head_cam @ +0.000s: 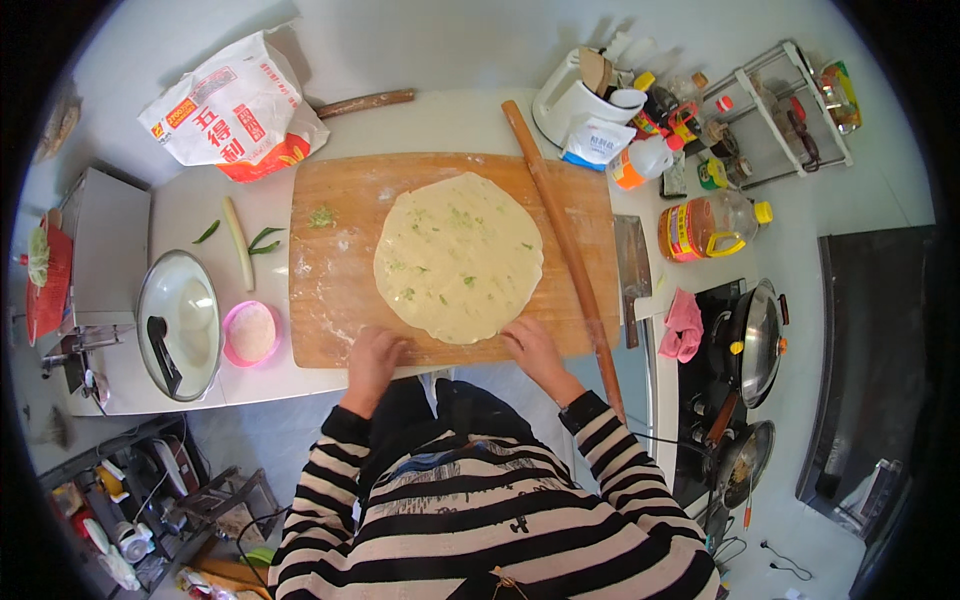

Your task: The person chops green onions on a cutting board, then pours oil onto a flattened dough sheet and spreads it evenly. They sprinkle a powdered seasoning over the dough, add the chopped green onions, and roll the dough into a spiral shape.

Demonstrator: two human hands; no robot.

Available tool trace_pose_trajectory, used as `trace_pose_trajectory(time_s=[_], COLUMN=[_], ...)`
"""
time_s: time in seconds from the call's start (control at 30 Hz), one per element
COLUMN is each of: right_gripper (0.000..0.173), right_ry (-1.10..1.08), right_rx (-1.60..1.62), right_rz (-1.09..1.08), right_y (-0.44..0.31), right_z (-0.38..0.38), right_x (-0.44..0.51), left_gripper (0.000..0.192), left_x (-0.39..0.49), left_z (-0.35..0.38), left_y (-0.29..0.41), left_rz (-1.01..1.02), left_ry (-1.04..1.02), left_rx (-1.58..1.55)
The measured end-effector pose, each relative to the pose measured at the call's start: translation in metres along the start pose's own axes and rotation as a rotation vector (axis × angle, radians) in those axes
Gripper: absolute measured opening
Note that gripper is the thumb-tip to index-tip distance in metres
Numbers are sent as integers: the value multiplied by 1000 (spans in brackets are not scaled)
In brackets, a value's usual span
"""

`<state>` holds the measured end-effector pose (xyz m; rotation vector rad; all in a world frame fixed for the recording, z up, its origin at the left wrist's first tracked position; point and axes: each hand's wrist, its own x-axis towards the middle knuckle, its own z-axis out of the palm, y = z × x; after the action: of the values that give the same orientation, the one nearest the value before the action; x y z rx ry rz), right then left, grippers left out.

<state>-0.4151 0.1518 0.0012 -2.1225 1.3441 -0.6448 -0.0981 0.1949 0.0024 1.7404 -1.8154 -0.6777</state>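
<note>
A round, thin sheet of dough (461,255) flecked with chopped green onion lies flat on a floured wooden board (330,285). My left hand (375,356) is at the board's near edge, left of the dough's lower rim; whether its curled fingers hold anything is hidden. My right hand (531,345) has its fingertips at the dough's lower right rim, and I cannot tell if they pinch it. A long wooden rolling pin (562,225) lies slanted across the board's right side, its near end past the edge. A little chopped green onion (322,217) sits at the board's left.
Left of the board are a pink bowl of white powder (252,334), a glass-lidded basin (180,322) and green onion pieces (238,244). A flour bag (240,112) stands behind. On the right are a cleaver (632,255), an oil bottle (705,225), a pink cloth (681,326) and a lidded wok (757,345).
</note>
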Motion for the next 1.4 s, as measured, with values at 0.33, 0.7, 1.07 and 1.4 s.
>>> trace_pose_trajectory(time_s=[0.33,0.7,1.07,1.4], right_gripper=[18,10,8,8], right_ry=[-22,-32,19,115], right_rx=[-27,-96,155,146], right_rz=[-76,-111,157,241], right_y=[9,0,-4,-10], right_z=[-2,21,21,25], right_x=[-4,12,18,23], left_gripper=[25,19,29,35], left_x=[-1,7,-7,11], left_z=[47,59,77,89], left_y=[40,54,84,76], left_rz=[121,35,262,226], left_ry=[-19,-36,-104,27], left_rx=[28,26,-71,50])
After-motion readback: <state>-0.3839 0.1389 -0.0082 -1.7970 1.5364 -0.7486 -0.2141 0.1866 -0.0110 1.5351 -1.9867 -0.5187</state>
